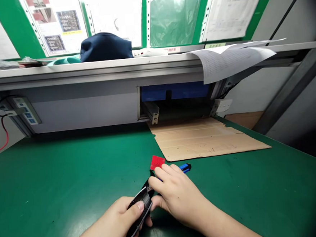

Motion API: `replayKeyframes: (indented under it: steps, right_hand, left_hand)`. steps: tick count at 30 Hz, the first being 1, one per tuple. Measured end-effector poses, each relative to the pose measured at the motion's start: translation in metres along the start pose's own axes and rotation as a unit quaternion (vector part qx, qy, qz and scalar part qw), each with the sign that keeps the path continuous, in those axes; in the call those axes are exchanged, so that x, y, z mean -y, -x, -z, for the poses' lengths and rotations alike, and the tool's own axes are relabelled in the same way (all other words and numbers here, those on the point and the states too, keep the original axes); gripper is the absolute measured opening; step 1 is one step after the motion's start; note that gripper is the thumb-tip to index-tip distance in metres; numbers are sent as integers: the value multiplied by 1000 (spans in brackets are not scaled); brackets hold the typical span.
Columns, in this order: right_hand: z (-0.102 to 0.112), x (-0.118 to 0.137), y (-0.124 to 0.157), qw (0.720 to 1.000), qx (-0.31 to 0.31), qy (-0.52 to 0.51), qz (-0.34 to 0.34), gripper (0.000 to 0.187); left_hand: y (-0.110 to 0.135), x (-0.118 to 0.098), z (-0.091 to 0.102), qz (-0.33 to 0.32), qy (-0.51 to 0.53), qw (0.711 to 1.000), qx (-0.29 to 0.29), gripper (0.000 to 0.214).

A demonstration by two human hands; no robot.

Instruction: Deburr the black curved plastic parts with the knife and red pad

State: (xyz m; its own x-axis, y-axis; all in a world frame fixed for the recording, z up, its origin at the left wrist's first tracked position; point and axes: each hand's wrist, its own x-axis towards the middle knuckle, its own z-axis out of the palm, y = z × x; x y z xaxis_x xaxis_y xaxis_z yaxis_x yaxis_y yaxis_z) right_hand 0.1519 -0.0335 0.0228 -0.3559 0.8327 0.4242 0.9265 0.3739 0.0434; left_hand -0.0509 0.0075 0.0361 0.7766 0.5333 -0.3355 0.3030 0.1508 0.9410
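Observation:
My left hand point(119, 218) grips a flat black piece with a silver edge point(142, 206), its thumb lying on top. My right hand point(176, 191) closes over a blue-and-black utility knife point(184, 168), whose handle sticks out past the fingers. A thin metal tip shows by the black piece, touching or almost touching it. Just above the right fingers is a small red square point(157, 162), joined to the black piece's far end or held against it; I cannot tell which. Both hands are over a green bench mat point(69, 168).
A flattened cardboard sheet point(202, 139) lies on the mat ahead and to the right. Beyond it, a metal shelf point(89, 71) carries a navy fabric bag point(105, 46) and overhanging printed papers point(229, 61). A power strip point(24, 109) is mounted at the left, with a red wire point(0, 142) below.

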Motion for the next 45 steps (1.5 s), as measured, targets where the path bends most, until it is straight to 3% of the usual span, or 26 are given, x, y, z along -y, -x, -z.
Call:
replayKeyframes:
  steps: [15, 19, 21, 24, 26, 27, 28, 30, 32, 34, 39, 45]
  right_hand:
    - [-10, -1, 0, 995, 93, 9, 28, 28]
    - [-13, -6, 2, 991, 114, -56, 30, 29]
    - [-12, -11, 4, 975, 128, -179, 43, 38]
    - [-3, -19, 7, 905, 141, -399, 53, 54]
    - [4, -23, 7, 867, 114, -483, 33, 60]
    - [6, -23, 6, 863, 89, -496, 20, 62]
    - [8, -23, 6, 872, 63, -485, 9, 64]
    - [7, -20, 4, 917, 21, -398, -1, 66]
    - [3, -15, 3, 962, 1, -273, -2, 68]
    - [-3, -11, 3, 985, -2, -171, 3, 71]
    - [-13, -7, 2, 999, -7, -51, 16, 74]
    - [-13, -6, 1, 1000, 14, 11, -15, 46]
  left_hand:
    - [0, 5, 2, -14, -113, 993, -8, 49]
    - [0, 4, 1, -20, -135, 991, -13, 50]
    - [1, 2, 0, -28, -141, 990, -10, 46]
    - [2, -1, 0, -35, -148, 988, -15, 39]
    - [3, -2, 0, -46, -138, 989, -27, 40]
    - [2, -2, 1, -58, -122, 990, -31, 42]
    - [2, -1, 1, -71, -99, 992, -30, 43]
    - [0, 2, 2, -85, -40, 995, -25, 44]
    - [-2, 5, 2, -75, 8, 997, -32, 45]
    - [-4, 10, 1, -61, 36, 996, -51, 47]
    - [-7, 15, -1, -63, 114, 990, -57, 44]
    - [-6, 8, -4, -48, 125, 988, -77, 43]
